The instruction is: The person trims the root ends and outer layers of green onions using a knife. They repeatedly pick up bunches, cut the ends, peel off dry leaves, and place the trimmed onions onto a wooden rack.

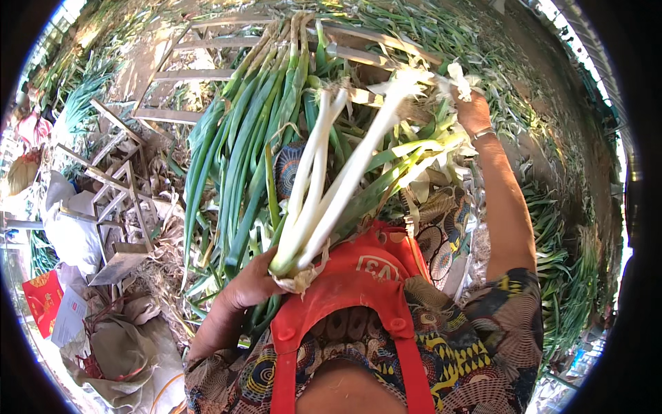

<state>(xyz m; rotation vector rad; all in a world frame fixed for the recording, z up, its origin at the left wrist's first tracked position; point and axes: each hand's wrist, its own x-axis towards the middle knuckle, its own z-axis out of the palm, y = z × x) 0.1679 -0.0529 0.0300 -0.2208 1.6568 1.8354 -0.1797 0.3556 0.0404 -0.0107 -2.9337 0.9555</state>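
Note:
Several long green onions (331,196) with white stalks are in my left hand (253,279), which grips them low, near my red apron (351,279). Their rooty white ends point up and away from me. My right hand (471,111) is raised at the right, its fingers closed around pale, papery onion skins (459,83). Just left of that hand are the root ends of the held stalks. Before me, a bundle of green onions (253,119) lies on wooden slats (194,75), its dark green leaves hanging towards me.
At the left stand a wooden folding stool or frame (121,181), a white sack (72,227) and a red printed packet (44,300). Crumpled grey cloth (121,352) lies at lower left. More green onions (569,279) line the right side. Leaf scraps litter the ground.

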